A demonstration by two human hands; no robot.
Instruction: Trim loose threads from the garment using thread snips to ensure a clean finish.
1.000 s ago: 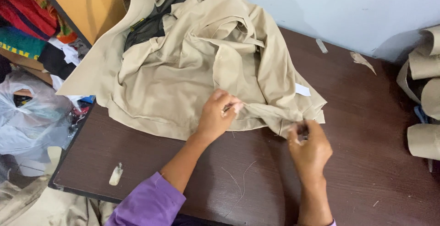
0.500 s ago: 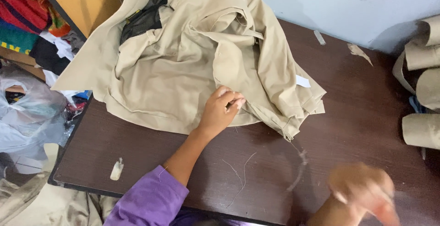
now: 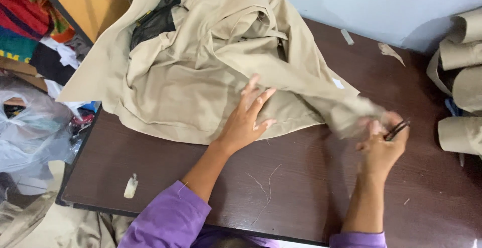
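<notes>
Head view looks down on a dark brown table (image 3: 311,187) with a beige garment (image 3: 201,72) heaped across its far half, a dark lining showing near the collar at the top. The left hand (image 3: 246,120) lies flat on the near edge of the garment, fingers spread wide and holding nothing, palm pressing the cloth down. The right hand (image 3: 384,145) is just right of the garment's blurred corner, fingers curled narrow around a small dark tool (image 3: 396,130), thin and two-pronged like thread snips; whether the hand also grips the cloth cannot be told through the blur. Both arms wear purple sleeves (image 3: 170,220).

Loose pale threads (image 3: 266,187) lie on the bare wood between the two forearms. A small whitish scrap (image 3: 130,186) sits near the table's left front corner, well apart from both hands. Farther back, near the wall, lie a short pale strip (image 3: 347,37) and a torn tan scrap (image 3: 389,52). Rolled tan paper pieces (image 3: 459,77) stack up at the right edge, close to the right hand but not touching it. Off the table's left side are a clear plastic bag (image 3: 30,137) and folded colourful cloth (image 3: 30,22) on a shelf. Nothing lies between the hands and the garment; the cloth's own folds hide much of its shape.
</notes>
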